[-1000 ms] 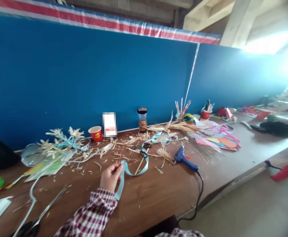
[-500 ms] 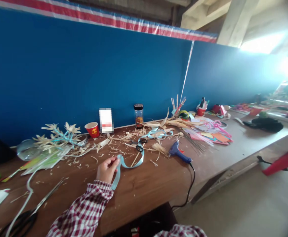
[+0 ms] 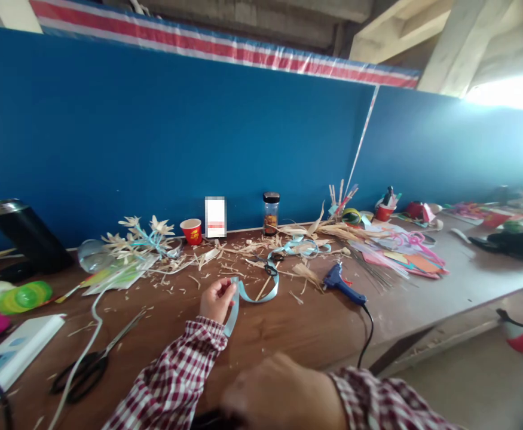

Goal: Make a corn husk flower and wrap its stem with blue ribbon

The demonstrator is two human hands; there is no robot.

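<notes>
You could read no words, brands or numbers in your view; on the red paper cup [image 3: 192, 233], at the far side left of the middle, you had a yellow mark too small to make out; on the pixelated white shape [image 3: 215, 211] just to its right, a red band was illegible.

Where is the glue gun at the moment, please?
In the head view, the blue glue gun lies on the table right of centre, between the light blue ribbon in the left hand and the coloured papers farther right.
</notes>
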